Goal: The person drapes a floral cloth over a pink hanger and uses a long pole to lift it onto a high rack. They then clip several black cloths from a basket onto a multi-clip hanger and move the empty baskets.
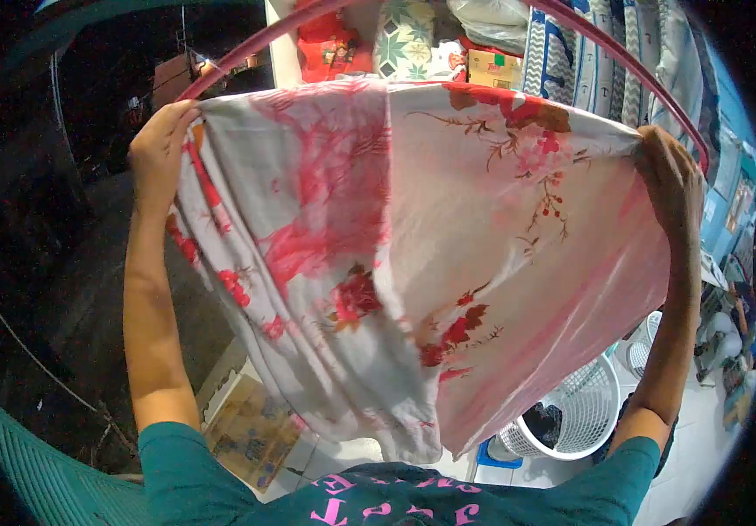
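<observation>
A white and pink floral sheet [518, 254] hangs spread out in front of me, its top edge drawn nearly level between my two hands. My left hand [163, 145] grips the sheet's upper left corner with its fingers closed. At the opposite upper corner, my right hand [671, 180] is closed around the fabric. Folds gather down the left side, and a vertical edge of one layer runs down the middle. Just above the sheet arcs a pink rail [448, 3], whose ends come close to both hands.
Behind the rail, a shelf holds a red printed cloth [334, 48], a yellow box [493, 68] and several patterned folded textiles [592, 61]. Below right, a white laundry basket [601, 412] with something dark inside stands on white tiles. A patterned mat [251, 430] lies lower left.
</observation>
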Available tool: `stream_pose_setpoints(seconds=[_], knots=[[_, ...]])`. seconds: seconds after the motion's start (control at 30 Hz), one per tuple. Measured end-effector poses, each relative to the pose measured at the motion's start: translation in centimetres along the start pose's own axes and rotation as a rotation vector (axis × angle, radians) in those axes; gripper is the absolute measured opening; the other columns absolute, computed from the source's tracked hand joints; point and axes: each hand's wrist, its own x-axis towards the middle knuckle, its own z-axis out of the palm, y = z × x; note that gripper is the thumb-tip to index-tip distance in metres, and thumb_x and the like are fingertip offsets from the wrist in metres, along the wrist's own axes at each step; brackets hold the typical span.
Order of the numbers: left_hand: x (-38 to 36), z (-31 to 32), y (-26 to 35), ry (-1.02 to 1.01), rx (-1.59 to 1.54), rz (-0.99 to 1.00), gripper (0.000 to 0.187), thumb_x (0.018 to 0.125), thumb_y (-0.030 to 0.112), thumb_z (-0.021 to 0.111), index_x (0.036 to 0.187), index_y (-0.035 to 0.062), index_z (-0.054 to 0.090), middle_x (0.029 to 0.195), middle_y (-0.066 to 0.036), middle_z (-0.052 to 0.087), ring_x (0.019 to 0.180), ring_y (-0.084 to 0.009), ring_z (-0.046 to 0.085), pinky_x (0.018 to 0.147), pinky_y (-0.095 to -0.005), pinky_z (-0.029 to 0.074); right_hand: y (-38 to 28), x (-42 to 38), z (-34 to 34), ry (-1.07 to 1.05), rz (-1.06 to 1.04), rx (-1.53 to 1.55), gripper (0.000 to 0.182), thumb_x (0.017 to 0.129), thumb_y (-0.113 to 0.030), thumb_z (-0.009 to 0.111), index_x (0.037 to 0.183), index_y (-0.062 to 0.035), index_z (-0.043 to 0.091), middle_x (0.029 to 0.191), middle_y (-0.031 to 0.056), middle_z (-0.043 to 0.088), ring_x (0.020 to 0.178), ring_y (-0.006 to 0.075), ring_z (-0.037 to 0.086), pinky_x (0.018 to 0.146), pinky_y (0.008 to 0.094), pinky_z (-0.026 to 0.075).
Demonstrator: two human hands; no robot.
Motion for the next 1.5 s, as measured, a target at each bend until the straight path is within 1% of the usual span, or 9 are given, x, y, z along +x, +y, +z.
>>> stream_pose_setpoints(seconds=[0.2, 0.3, 0.7, 0.87, 1.0, 1.07, 1.13, 1.37, 1.5], knots=[[0.1, 0.4, 3.9, 0.433, 0.259, 0.478, 0.027, 0.081, 0.017, 0.057, 0.104, 0.0038, 0.053, 0.103, -0.009, 0.055, 0.09, -0.0204, 0.056, 0.071, -0.034, 0.046, -2.8, 0.9, -2.2, -0.1, 0.06, -0.031, 0.026, 0.079, -0.021, 0.055, 0.104, -0.0136, 0.053, 0.103, 0.0095, 0.059, 0.097, 0.0294, 0.055, 0.079, 0.0377, 0.046], [2.0, 0.7, 1.6, -0.108, 0.119, -0.072, 0.024, 0.085, 0.025, 0.052, 0.098, 0.0046, 0.053, 0.082, -0.012, 0.058, 0.074, -0.0234, 0.057, 0.066, -0.0312, 0.043, -1.3, 1.2, -0.2, 0.024, -0.057, 0.016, 0.027, 0.077, -0.016, 0.056, 0.103, -0.0107, 0.053, 0.104, 0.0087, 0.058, 0.097, 0.0291, 0.055, 0.082, 0.0374, 0.044], [2.7, 4.2, 3.2, -0.042, 0.264, 0.062, 0.025, 0.084, 0.036, 0.049, 0.087, 0.0111, 0.054, 0.075, -0.009, 0.058, 0.069, -0.031, 0.057, 0.058, -0.0381, 0.043, -14.4, 6.4, 3.4, -0.121, -0.269, 0.482, 0.023, 0.072, -0.027, 0.059, 0.086, -0.0094, 0.057, 0.093, 0.0058, 0.058, 0.096, 0.0267, 0.051, 0.078, 0.0336, 0.041], [2.8, 3.7, 3.4, -0.04, 0.285, 0.014, 0.025, 0.084, 0.037, 0.05, 0.088, 0.0121, 0.055, 0.076, -0.009, 0.058, 0.073, -0.03, 0.058, 0.059, -0.0383, 0.043, -14.9, 7.3, 4.9, 0.205, -0.306, 0.525, 0.018, 0.063, -0.013, 0.058, 0.08, -0.009, 0.057, 0.078, 0.0057, 0.056, 0.08, 0.0282, 0.053, 0.07, 0.0342, 0.044], [2.2, 1.7, 0.2, -0.024, 0.294, -0.044, 0.024, 0.084, 0.034, 0.05, 0.089, 0.0109, 0.055, 0.075, -0.011, 0.057, 0.071, -0.0304, 0.057, 0.059, -0.0362, 0.043, -8.1, 6.8, 6.5, 0.254, 0.022, 0.765, 0.012, 0.075, -0.005, 0.055, 0.086, -0.0035, 0.06, 0.096, 0.0083, 0.057, 0.086, 0.0203, 0.056, 0.075, 0.0282, 0.045], [1.2, -0.6, -2.6, -0.076, 0.25, -0.184, 0.023, 0.086, 0.031, 0.049, 0.089, 0.0089, 0.054, 0.075, -0.013, 0.055, 0.069, -0.0302, 0.056, 0.06, -0.0338, 0.042, -2.1, 4.4, 6.8, 0.343, 0.049, 0.404, 0.016, 0.077, -0.004, 0.055, 0.092, -0.0034, 0.061, 0.098, 0.0075, 0.058, 0.089, 0.0179, 0.056, 0.079, 0.0249, 0.045], [0.3, -2.0, -2.5, -0.041, 0.284, -0.184, 0.023, 0.086, 0.03, 0.048, 0.09, 0.0082, 0.053, 0.075, -0.014, 0.055, 0.068, -0.0301, 0.055, 0.06, -0.0333, 0.041, 1.2, 2.9, 7.0, 0.432, 0.247, 0.605, 0.013, 0.081, -0.012, 0.056, 0.09, -0.0063, 0.063, 0.092, 0.0039, 0.06, 0.085, 0.0153, 0.057, 0.078, 0.0248, 0.045], [-0.8, -1.5, -5.3, 0.031, 0.387, -0.047, 0.025, 0.089, 0.031, 0.043, 0.095, 0.008, 0.052, 0.081, -0.016, 0.055, 0.071, -0.0324, 0.055, 0.061, -0.0346, 0.042, -2.4, 3.9, 6.0, 0.476, 0.352, 0.199, 0.011, 0.077, -0.006, 0.056, 0.088, -0.0081, 0.059, 0.089, 0.0036, 0.057, 0.079, 0.0163, 0.055, 0.073, 0.0264, 0.043], [-0.8, -1.5, -7.3, 0.056, 0.498, 0.001, 0.027, 0.09, 0.032, 0.042, 0.095, 0.0078, 0.052, 0.081, -0.017, 0.056, 0.074, -0.0338, 0.055, 0.061, -0.0359, 0.041, -6.6, 4.8, 5.3, 0.614, 0.035, 0.274, 0.016, 0.082, -0.016, 0.053, 0.095, -0.0067, 0.058, 0.096, 0.0072, 0.058, 0.087, 0.0217, 0.057, 0.078, 0.0308, 0.045]])
